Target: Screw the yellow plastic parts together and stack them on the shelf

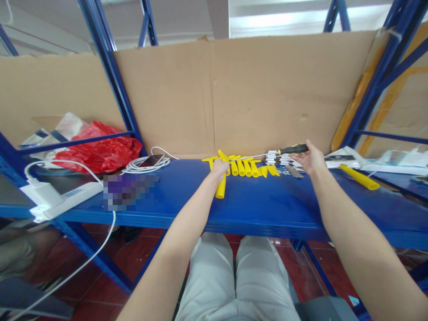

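My left hand (pixel 220 168) is closed around a yellow plastic T-shaped handle (pixel 220 189), its hollow grip pointing toward me. In my right hand (pixel 312 159), the fingers hold the butt of a black-and-yellow screwdriver (pixel 293 149). Its long shaft runs left, and the tip ends close to the handle in my left hand; I cannot tell if they touch. Several more yellow handles (pixel 248 168) lie in a row just right of my left hand. Beside them are small yellow wedge-like pieces (pixel 264 171), tiny metal bits (pixel 285 171) and a flat metal blade (pixel 294 171).
Stacked black-and-white packets (pixel 274 158) stand by the cardboard back panel (pixel 267 98). A yellow tube (pixel 359 177) lies at right on the blue shelf (pixel 187 196). Leftward are a coiled white cable (pixel 143 166), a red plastic bag (pixel 100 149) and a white power strip (pixel 76 198).
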Available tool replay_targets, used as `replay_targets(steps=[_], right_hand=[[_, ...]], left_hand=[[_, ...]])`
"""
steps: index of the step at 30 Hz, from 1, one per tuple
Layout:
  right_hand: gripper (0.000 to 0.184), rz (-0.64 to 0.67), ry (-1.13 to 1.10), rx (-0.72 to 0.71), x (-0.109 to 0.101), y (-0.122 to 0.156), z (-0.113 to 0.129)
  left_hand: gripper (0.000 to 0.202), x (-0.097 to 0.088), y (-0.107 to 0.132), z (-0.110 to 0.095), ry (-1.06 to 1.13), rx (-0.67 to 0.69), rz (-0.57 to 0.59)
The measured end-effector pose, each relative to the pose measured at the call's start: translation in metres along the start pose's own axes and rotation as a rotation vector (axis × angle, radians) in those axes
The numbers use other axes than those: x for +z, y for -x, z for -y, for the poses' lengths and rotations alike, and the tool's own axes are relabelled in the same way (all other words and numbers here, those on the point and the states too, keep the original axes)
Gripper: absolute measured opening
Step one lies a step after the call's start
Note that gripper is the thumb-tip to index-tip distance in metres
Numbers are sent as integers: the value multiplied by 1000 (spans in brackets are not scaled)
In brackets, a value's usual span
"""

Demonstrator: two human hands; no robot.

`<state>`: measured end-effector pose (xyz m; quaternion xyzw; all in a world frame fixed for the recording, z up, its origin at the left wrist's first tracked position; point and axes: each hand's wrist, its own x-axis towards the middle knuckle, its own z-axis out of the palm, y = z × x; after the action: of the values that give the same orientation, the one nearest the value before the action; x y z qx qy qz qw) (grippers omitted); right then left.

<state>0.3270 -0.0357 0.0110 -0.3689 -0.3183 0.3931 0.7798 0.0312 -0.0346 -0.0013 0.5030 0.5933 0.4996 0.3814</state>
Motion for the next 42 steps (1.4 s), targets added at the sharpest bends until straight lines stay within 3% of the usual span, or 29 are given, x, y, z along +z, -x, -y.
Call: replay_targets(steps=[15, 36, 42], right_hand=[[23, -151, -39, -15, 3, -3, -1], [14, -120, 128, 62, 15, 17, 2], [23, -74, 268, 159, 20, 26, 4]], left_hand=[[29, 2, -3, 5, 110, 1, 23], [27, 2, -1, 3, 108, 1, 44], [27, 3, 1, 2, 113, 8, 39]])
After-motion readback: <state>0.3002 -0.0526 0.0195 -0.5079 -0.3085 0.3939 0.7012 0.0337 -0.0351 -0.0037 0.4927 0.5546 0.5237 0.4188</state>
